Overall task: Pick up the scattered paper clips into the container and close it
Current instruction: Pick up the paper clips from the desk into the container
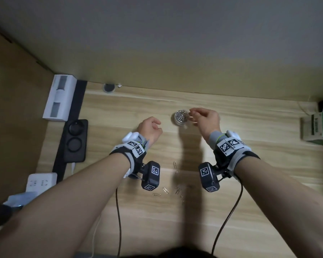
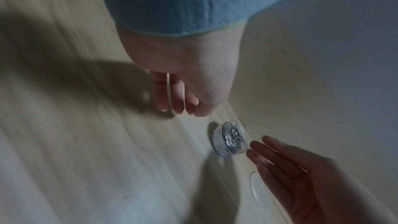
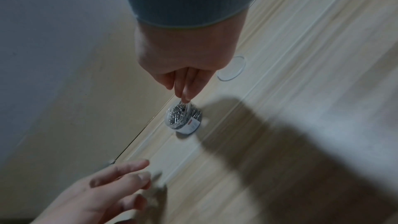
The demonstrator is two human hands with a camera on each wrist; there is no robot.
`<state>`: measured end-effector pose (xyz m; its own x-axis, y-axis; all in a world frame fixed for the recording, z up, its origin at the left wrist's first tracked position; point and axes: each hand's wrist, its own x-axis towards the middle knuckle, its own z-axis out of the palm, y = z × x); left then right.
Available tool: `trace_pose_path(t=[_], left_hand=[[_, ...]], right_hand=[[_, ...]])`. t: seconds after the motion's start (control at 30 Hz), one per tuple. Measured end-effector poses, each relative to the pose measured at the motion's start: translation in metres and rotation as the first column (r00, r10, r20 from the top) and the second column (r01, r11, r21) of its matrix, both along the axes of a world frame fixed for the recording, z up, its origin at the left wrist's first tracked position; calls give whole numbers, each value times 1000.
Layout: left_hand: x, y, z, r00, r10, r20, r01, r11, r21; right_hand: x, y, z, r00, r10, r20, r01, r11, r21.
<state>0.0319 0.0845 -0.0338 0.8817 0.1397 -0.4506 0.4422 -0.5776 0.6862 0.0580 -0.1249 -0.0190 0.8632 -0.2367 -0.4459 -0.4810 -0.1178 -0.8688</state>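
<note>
A small round clear container [image 1: 181,118] [image 2: 230,139] [image 3: 183,118], full of silver paper clips, stands uncovered at the back of the wooden desk. My right hand [image 1: 191,116] [image 3: 185,98] hovers just right of it, with straight bunched fingers [image 2: 269,151] pointing at its mouth; I see no clip between them. The clear round lid [image 2: 257,190] [image 3: 231,68] lies flat on the desk beside that hand. My left hand [image 1: 158,125] [image 2: 174,106] hangs left of the container, fingers loosely curled and holding nothing. Several loose paper clips [image 1: 165,189] lie on the desk between my wrists.
At the far left sit a white box [image 1: 59,97], a black tray [image 1: 76,140] and a white power strip [image 1: 39,182]. A green and white box [image 1: 319,127] stands at the right edge. A cable hole [image 1: 109,87] is by the back wall. Wrist camera cables trail toward me.
</note>
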Motion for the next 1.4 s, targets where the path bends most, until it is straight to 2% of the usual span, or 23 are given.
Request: trace_pose_path(t=[0.13, 0.23, 0.33, 0.43, 0.5, 0.57, 0.67, 0.83, 1.03, 1.1, 1.17, 1.23, 1.4], left_hand=[[-22, 0, -6, 997, -77, -26, 75, 995, -58], [-44, -6, -13, 956, -284, -69, 275, 954, -120], [-68, -16, -17, 853, -519, -52, 515, 854, -79], [-92, -27, -22, 670, -742, -23, 742, 668, 53], [-104, -30, -23, 579, -815, -3, 808, 574, 132], [-110, -28, -20, 549, -836, 11, 821, 542, 178], [-124, -24, -17, 497, -868, -3, 850, 486, 202], [-147, -12, -16, 510, -860, -20, 846, 498, 192], [-176, 8, -11, 471, -879, 76, 829, 470, 303], [-180, 20, -15, 531, -838, 122, 777, 540, 325], [-186, 31, -17, 629, -769, 112, 700, 623, 348], [-192, 41, -19, 686, -721, 96, 654, 669, 352], [-202, 46, -21, 691, -715, 106, 659, 684, 314]], right_hand=[[-17, -6, 3, 1000, 3, -26, -3, 1000, 21], [-39, -13, 2, 997, 3, -77, -3, 1000, 11], [-72, -19, -4, 990, 29, -137, -37, 998, -54], [-110, -29, -18, 972, 60, -229, -78, 995, -69], [-136, -37, -32, 966, 87, -245, -119, 985, -121], [-151, -41, -39, 963, 110, -247, -164, 964, -209], [-173, -40, -44, 961, 115, -252, -180, 952, -250], [-193, -26, -35, 947, 194, -254, -267, 917, -297], [-229, -3, -34, 887, 397, -235, -462, 762, -454], [-235, 6, -35, 858, 448, -252, -512, 702, -496], [-239, 13, -35, 837, 492, -239, -537, 657, -529], [-242, 20, -38, 821, 530, -211, -546, 623, -560], [-245, 35, -46, 791, 598, -134, -542, 581, -608]])
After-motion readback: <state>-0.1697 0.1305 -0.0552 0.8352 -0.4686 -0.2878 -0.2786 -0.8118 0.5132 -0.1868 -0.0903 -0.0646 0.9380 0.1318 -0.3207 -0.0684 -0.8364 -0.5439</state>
